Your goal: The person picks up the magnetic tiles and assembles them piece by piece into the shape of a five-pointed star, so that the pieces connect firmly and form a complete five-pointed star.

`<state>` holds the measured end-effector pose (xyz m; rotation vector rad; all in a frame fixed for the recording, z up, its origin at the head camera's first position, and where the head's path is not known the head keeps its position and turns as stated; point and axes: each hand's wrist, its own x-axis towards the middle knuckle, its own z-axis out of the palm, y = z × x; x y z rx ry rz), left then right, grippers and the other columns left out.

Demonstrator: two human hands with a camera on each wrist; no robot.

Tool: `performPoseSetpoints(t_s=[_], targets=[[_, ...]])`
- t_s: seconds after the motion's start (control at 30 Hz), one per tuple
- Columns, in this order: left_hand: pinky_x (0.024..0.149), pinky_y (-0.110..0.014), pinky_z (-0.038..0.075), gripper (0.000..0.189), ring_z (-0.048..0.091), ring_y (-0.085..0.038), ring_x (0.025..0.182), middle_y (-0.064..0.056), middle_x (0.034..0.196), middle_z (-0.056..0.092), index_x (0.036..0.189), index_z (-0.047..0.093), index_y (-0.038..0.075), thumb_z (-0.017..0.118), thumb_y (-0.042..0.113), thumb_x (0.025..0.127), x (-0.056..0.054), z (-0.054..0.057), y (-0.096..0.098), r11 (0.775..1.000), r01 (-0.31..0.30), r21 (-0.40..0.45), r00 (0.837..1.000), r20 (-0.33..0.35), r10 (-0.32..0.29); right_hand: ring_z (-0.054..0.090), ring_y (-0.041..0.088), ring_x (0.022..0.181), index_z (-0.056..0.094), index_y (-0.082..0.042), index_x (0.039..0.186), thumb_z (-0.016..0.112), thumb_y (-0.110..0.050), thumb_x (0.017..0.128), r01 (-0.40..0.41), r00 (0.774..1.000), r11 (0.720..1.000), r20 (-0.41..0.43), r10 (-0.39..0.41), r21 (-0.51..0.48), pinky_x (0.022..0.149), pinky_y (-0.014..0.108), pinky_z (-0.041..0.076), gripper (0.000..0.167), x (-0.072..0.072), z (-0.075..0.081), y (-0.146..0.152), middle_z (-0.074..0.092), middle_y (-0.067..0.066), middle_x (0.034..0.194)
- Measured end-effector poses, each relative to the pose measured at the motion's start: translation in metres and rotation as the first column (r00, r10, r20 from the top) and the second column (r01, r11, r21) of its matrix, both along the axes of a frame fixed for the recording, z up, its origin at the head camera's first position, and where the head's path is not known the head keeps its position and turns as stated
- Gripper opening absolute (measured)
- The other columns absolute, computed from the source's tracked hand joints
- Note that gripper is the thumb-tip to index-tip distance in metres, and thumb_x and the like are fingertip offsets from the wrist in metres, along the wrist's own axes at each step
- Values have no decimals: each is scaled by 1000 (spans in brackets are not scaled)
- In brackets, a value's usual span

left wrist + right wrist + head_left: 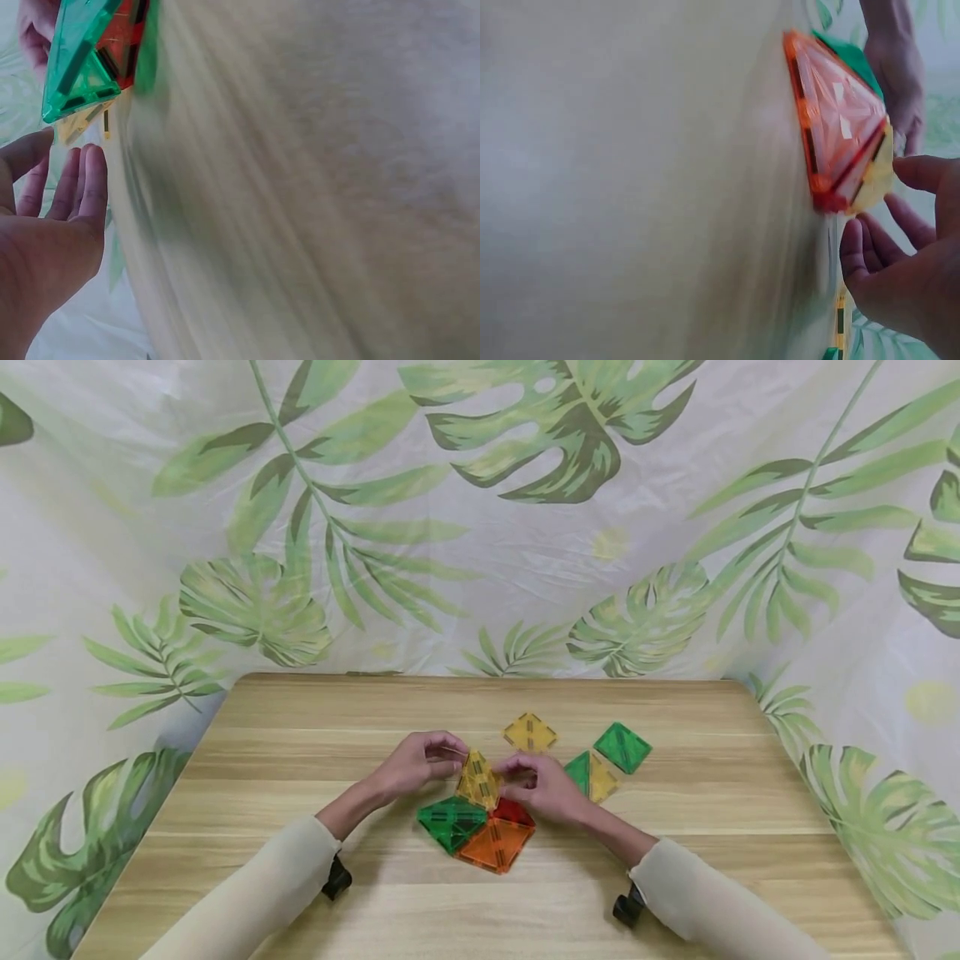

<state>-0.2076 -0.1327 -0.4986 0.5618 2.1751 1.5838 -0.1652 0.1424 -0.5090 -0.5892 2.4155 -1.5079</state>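
Observation:
In the head view, yellow magnetic tiles stand tilted at the back of a raised cluster. My left hand holds their left edge with curved fingers, while my right hand holds the right edge. Green magnetic tiles form the cluster's left side, an orange tile section its front, and red its right. From the left wrist, the yellow piece shows at the thumb and fingertips, partly behind green. The right wrist view has yellow between thumb and fingers; exact contact is hard to see.
Behind the right hand lie a yellow square, a green square and a green triangle beside a yellow triangle. The wooden table meets a leaf-print cloth at its back edge.

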Motion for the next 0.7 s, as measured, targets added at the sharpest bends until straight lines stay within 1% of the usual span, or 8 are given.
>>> performPoseSetpoints(t_s=[0.1, 0.2, 0.3, 0.4, 0.53, 0.6, 0.67, 0.7], targets=[[103, -43, 58, 28, 65, -37, 126, -17, 131, 71, 127, 71, 0, 72, 5, 99, -2, 4, 5, 1000, 10, -15, 999, -34, -11, 72, 29, 105, 73, -2, 125, 81, -21, 95, 43, 997, 999, -65, -41, 29, 85, 31, 62, 36, 14, 0, 3, 73, 14, 125], [105, -44, 56, 29, 63, -36, 130, -16, 136, 68, 129, 70, 0, 70, 6, 101, -5, 6, 10, 999, 47, -25, 997, -61, -48, 71, 30, 99, 74, -2, 121, 87, -25, 90, 86, 986, 995, -146, -77, 52, 81, 33, 62, 42, 28, -1, 5, 73, 13, 121], [108, -44, 54, 30, 63, -36, 131, -16, 140, 66, 131, 69, -2, 69, 4, 102, -7, 6, 14, 995, 95, -32, 991, -88, -97, 67, 28, 93, 75, -5, 117, 93, -30, 83, 124, 973, 988, -207, -102, 96, 77, 31, 59, 46, 41, -1, 3, 73, 9, 115], [109, -45, 54, 29, 64, -34, 128, -15, 139, 67, 129, 71, -1, 70, 4, 101, -8, 7, 19, 990, 130, -49, 983, -125, -135, 64, 24, 93, 75, -9, 115, 96, -35, 78, 156, 961, 976, -252, -114, 151, 77, 29, 55, 50, 51, -2, -1, 72, 4, 112], [108, -46, 55, 25, 65, -32, 127, -13, 134, 70, 126, 73, 1, 71, 5, 101, -8, 6, 24, 984, 153, -88, 969, -180, -167, 64, 19, 99, 75, -10, 114, 97, -38, 75, 185, 942, 958, -318, -109, 220, 84, 31, 55, 53, 59, -5, -6, 70, 2, 113], [106, -45, 56, 23, 65, -31, 127, -13, 133, 70, 124, 74, 1, 70, 5, 102, -9, 5, 25, 981, 162, -108, 963, -198, -181, 64, 18, 100, 74, -10, 114, 98, -38, 75, 195, 933, 950, -345, -102, 245, 84, 31, 56, 54, 60, -6, -7, 69, 2, 113], [105, -44, 57, 21, 66, -33, 126, -14, 131, 71, 122, 74, 0, 70, 4, 102, -9, 4, 25, 978, 174, -115, 956, -218, -196, 63, 17, 98, 74, -10, 114, 98, -36, 75, 198, 929, 945, -358, -96, 261, 83, 31, 56, 53, 61, -6, -7, 68, 2, 112], [104, -43, 57, 20, 66, -33, 125, -14, 131, 71, 120, 75, 0, 70, 4, 101, -9, 4, 24, 977, 179, -115, 955, -218, -200, 63, 17, 98, 74, -9, 114, 98, -35, 75, 198, 927, 943, -363, -92, 267, 84, 30, 56, 53, 61, -6, -6, 67, 2, 112]])
